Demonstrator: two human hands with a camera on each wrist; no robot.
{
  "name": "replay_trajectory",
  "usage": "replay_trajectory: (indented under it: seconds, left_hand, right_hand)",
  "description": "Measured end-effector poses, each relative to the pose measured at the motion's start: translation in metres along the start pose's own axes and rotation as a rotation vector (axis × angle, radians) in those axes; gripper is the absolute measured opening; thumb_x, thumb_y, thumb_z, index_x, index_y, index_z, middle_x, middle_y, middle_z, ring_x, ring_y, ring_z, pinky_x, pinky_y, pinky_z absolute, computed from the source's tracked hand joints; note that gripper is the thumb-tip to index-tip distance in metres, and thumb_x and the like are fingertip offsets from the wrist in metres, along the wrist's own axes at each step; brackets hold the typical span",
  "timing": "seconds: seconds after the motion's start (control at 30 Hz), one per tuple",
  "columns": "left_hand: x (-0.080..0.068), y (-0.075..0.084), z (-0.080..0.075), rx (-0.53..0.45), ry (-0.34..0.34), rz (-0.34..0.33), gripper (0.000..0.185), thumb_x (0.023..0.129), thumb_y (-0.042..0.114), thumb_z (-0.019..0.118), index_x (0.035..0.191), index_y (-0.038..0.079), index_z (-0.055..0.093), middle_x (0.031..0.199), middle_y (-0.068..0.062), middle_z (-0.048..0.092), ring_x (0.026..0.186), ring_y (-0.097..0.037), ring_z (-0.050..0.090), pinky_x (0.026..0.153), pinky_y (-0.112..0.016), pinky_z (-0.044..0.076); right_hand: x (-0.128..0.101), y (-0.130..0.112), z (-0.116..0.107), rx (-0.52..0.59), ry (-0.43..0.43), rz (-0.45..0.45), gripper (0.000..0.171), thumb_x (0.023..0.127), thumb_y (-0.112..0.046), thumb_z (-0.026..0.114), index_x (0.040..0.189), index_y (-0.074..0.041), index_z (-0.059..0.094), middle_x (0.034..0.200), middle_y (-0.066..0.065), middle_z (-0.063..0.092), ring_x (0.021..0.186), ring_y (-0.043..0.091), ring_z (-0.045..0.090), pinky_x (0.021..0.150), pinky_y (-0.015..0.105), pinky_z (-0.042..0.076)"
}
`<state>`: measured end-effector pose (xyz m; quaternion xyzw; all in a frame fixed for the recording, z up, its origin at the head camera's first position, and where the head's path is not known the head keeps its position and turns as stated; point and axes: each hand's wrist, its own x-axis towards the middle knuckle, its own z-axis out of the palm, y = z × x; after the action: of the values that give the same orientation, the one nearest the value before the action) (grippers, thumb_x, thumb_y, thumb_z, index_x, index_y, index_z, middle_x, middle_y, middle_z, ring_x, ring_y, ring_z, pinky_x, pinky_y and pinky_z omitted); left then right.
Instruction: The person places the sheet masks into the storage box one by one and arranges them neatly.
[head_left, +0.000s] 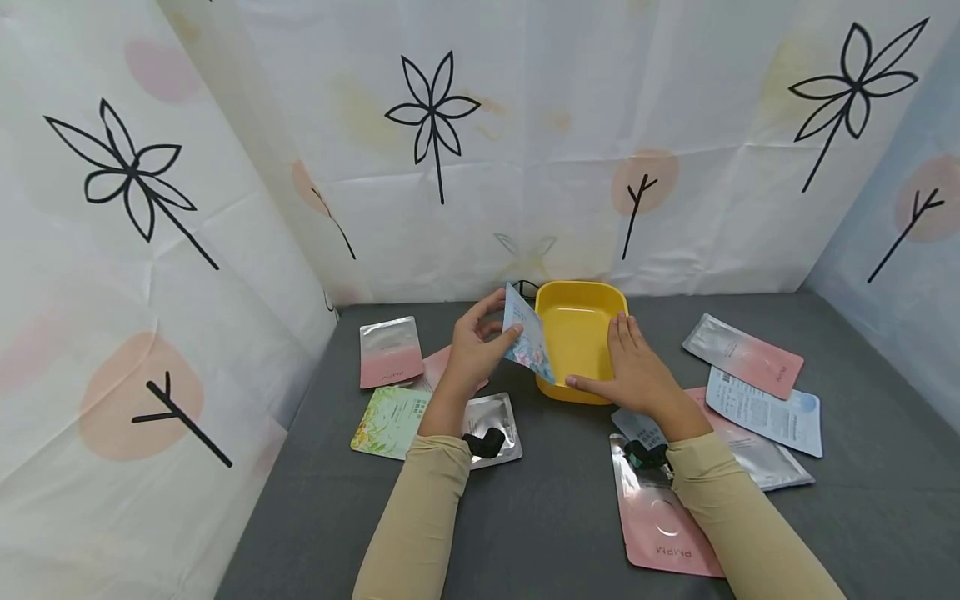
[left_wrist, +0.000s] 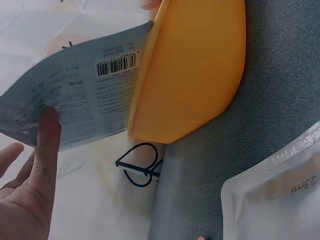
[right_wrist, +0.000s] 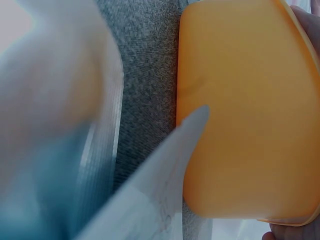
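In the head view my left hand (head_left: 476, 346) holds a light blue face mask packet (head_left: 529, 337) with thumb and fingers. The packet stands tilted at the left rim of a yellow plastic bin (head_left: 576, 329). Its barcode side (left_wrist: 116, 64) shows in the left wrist view, bowed and overlapping the bin's edge. My right hand (head_left: 647, 375) rests on the bin's right rim, fingers extended and thumb spread along the near edge. The right wrist view shows the bin's outer wall (right_wrist: 245, 110), fingers (right_wrist: 310, 30) at its rim.
At left lie a pink-silver packet (head_left: 392, 358), a green packet (head_left: 388, 423) and a silver packet (head_left: 504, 417). Several more packets lie at right, among them a blue-white one (head_left: 765, 410) and a large pink one (head_left: 660, 521). A patterned curtain (head_left: 525, 125) hangs behind the grey table (head_left: 555, 517).
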<state>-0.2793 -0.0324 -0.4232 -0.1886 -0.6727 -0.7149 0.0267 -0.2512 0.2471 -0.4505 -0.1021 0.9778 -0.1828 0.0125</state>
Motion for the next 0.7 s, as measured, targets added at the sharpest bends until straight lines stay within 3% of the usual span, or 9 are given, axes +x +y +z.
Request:
replay_trajectory:
  seconds: [0.3, 0.7]
  left_hand:
    - [-0.0015, 0.0003, 0.0002, 0.106, -0.027, -0.072, 0.069, 0.1, 0.008, 0.074, 0.162, 0.016, 0.044, 0.163, -0.013, 0.047, 0.141, -0.036, 0.06, 0.112, -0.054, 0.053]
    - [-0.0008, -0.0019, 0.0015, 0.213, -0.044, -0.147, 0.064, 0.1, 0.02, 0.077, 0.158, 0.024, 0.049, 0.161, -0.007, 0.049, 0.138, -0.027, 0.063, 0.111, -0.052, 0.054]
  right_hand:
    - [-0.0007, -0.0018, -0.0014, -0.005, -0.003, 0.01, 0.136, 0.088, -0.087, 0.054, 0.165, 0.01, -0.002, 0.175, 0.028, -0.009, 0.165, 0.044, -0.008, 0.132, 0.063, 0.012]
    - [-0.0007, -0.0026, -0.0017, -0.005, -0.009, 0.007, 0.135, 0.089, -0.085, 0.055, 0.165, 0.011, -0.002, 0.175, 0.028, -0.01, 0.165, 0.045, -0.007, 0.132, 0.063, 0.01]
